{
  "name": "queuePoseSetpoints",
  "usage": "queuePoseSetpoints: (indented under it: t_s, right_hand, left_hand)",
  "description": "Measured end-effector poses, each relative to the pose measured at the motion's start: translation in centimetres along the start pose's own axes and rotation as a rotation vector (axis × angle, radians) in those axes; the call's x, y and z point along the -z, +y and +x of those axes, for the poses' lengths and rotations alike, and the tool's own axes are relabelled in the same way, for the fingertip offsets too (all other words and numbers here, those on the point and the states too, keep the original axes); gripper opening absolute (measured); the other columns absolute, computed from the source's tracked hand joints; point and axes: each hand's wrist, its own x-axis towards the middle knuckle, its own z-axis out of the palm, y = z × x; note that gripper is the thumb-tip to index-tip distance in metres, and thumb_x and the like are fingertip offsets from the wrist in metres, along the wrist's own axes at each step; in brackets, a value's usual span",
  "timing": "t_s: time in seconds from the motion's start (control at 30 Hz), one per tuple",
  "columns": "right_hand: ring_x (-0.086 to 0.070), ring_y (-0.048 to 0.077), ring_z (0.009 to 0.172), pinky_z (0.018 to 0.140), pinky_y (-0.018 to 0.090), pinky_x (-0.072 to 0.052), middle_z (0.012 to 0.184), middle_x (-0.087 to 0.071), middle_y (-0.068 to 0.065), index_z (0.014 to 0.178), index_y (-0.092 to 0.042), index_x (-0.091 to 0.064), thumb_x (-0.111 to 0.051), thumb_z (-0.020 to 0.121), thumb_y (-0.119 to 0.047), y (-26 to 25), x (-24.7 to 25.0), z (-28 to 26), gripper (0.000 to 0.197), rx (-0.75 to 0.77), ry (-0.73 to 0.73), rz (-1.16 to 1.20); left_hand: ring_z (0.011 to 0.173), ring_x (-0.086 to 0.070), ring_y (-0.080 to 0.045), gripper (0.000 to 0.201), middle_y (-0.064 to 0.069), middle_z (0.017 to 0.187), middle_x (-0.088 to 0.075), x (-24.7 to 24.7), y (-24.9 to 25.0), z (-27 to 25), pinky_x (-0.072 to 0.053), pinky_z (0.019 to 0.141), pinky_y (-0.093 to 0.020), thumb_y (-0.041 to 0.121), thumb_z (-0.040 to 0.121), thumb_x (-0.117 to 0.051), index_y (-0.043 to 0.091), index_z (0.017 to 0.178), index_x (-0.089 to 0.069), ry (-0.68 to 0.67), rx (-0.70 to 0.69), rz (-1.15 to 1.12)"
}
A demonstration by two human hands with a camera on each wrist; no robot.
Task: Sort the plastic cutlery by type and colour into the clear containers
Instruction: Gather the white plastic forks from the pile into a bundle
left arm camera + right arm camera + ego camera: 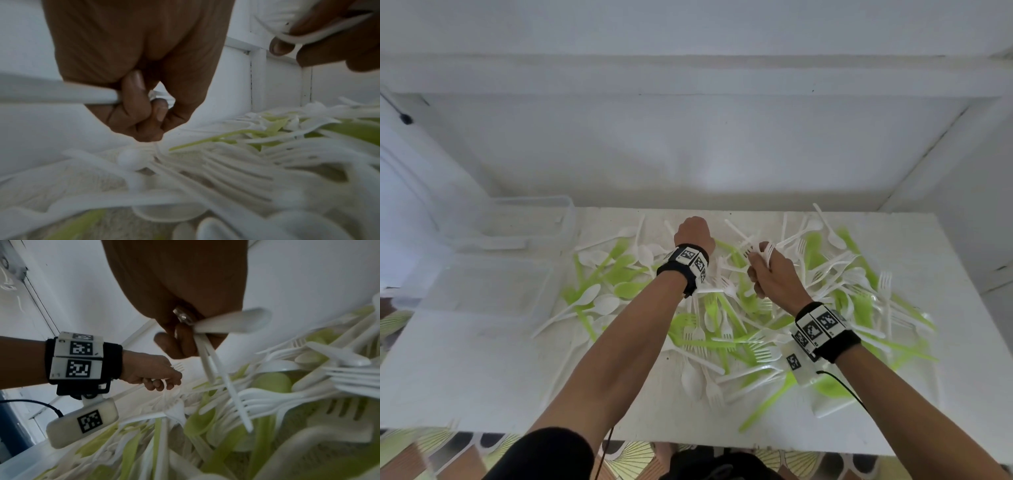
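1. Gripping a bundle of white forks [763, 251] in the right hand [774, 274], fingers curled round the handles, tines sticking up past the knuckles in the head view, handles [216, 369] hanging below the fist in the right wrist view.
2. Holding that bundle above the middle of the pile [722, 301], slightly right of centre.
3. Reaching with the left hand [693, 233] to the far edge of the pile, fingers [141, 104] curled and pinching a thin white piece [61, 95]; fork or spoon, cannot tell.
4. Hovering just left of the right hand, the two well apart from touching.
5. Lying mixed across the white table [482, 359]: white and green forks and spoons, spread from centre to the right edge, overlapping in every direction.
6. Standing at the far left of the table, two clear containers [524, 222], one beyond the other, beside the pile and apart from both hands.
7. Wearing black wristbands with square printed markers, left [686, 262] and right [822, 329].
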Motion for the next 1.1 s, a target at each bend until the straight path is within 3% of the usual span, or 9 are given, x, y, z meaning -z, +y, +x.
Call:
queuePoseSetpoints:
  t_s: [0.1,0.33,0.5,0.6,0.7,0.77,0.9,1.0,1.1]
  right_hand:
    - [-0.040,0.020,0.055,0.050,0.033,-0.036,0.064,-0.048,0.007,0.079,-0.016,-0.044,-0.052,0.104,-0.024,-0.5,0.3,0.0,0.028,-0.013,0.019,-0.009]
    - [-0.051,0.002,0.054,0.062,0.027,-0.046,0.061,-0.058,-0.024,0.081,-0.035,-0.055,-0.062,0.099,-0.029,-0.9,0.7,-0.7,0.021,0.101,0.085,-0.152]
    - [-0.051,0.015,0.055,0.060,0.046,-0.050,0.060,-0.055,-0.009,0.079,-0.028,-0.052,-0.059,0.099,-0.034,-1.1,1.4,-0.7,0.022,0.119,0.172,-0.096]
    - [-0.050,0.016,0.054,0.058,0.043,-0.048,0.061,-0.055,-0.006,0.079,-0.031,-0.051,-0.058,0.099,-0.030,-1.3,1.5,-0.8,0.021,0.128,0.176,-0.114]
    - [-0.050,0.015,0.053,0.057,0.036,-0.045,0.063,-0.058,-0.005,0.081,-0.030,-0.052,-0.058,0.098,-0.026,-1.1,1.3,-0.7,0.019,0.110,0.156,-0.158]
    - [-0.053,0.016,0.055,0.059,0.034,-0.046,0.067,-0.062,-0.003,0.088,-0.023,-0.057,-0.059,0.099,-0.028,-0.8,1.1,-0.6,0.013,0.086,0.111,-0.206]
    - [-0.060,0.017,0.061,0.065,0.040,-0.054,0.072,-0.066,0.000,0.095,-0.019,-0.061,-0.059,0.099,-0.030,-0.1,0.4,-0.6,0.012,0.053,0.051,-0.277]
    - [-0.061,0.020,0.062,0.066,0.043,-0.056,0.072,-0.066,0.000,0.095,-0.021,-0.061,-0.059,0.099,-0.031,0.0,-0.4,-0.4,0.011,0.040,0.039,-0.297]
    - [-0.065,0.029,0.069,0.065,0.045,-0.057,0.073,-0.068,0.005,0.095,-0.016,-0.062,-0.059,0.098,-0.031,-0.4,-1.1,-0.3,0.016,0.049,0.033,-0.303]
  left_hand:
    - [0.113,-0.060,-0.031,0.027,-0.012,0.121,-0.061,0.3,-0.5,0.0,-0.043,0.076,-0.034,0.024,0.096,-0.059,0.004,0.113,-0.062,-0.011,0.033,-0.014]
    - [0.115,-0.062,-0.033,0.023,-0.014,0.122,-0.063,0.1,-0.6,0.1,-0.052,0.088,-0.038,0.014,0.091,-0.066,0.003,0.111,-0.066,-0.070,0.070,-0.006]
    - [0.108,-0.063,-0.036,0.014,-0.018,0.116,-0.063,1.0,-1.2,0.0,-0.052,0.082,-0.038,0.011,0.092,-0.062,0.001,0.101,-0.064,-0.057,0.105,-0.138]
    - [0.095,-0.065,-0.032,0.008,-0.015,0.096,-0.068,1.7,-2.3,0.0,-0.049,0.071,-0.032,0.011,0.089,-0.062,0.004,0.086,-0.062,-0.081,0.136,-0.289]
    - [0.084,-0.068,-0.030,0.022,-0.010,0.084,-0.071,2.0,-3.7,-0.1,-0.051,0.067,-0.029,0.022,0.084,-0.069,0.000,0.088,-0.069,-0.098,0.140,-0.482]
    - [0.078,-0.069,-0.029,0.023,-0.007,0.076,-0.069,2.3,-4.8,-0.2,-0.047,0.060,-0.026,0.031,0.083,-0.072,0.008,0.086,-0.070,-0.066,0.121,-0.594]
    - [0.049,-0.044,-0.017,0.048,0.003,0.052,-0.046,2.8,-6.4,-0.3,-0.032,0.049,-0.027,0.033,0.083,-0.080,0.019,0.058,-0.041,-0.048,0.055,-0.811]
    - [0.045,-0.031,-0.015,0.043,0.007,0.047,-0.037,3.4,-6.9,-0.7,-0.023,0.044,-0.022,0.033,0.083,-0.082,0.011,0.063,-0.051,-0.199,0.003,-0.885]
    - [0.049,-0.032,-0.018,0.044,0.002,0.053,-0.040,3.7,-7.4,-1.0,-0.023,0.046,-0.024,0.040,0.082,-0.081,-0.002,0.088,-0.072,-0.250,-0.010,-0.873]
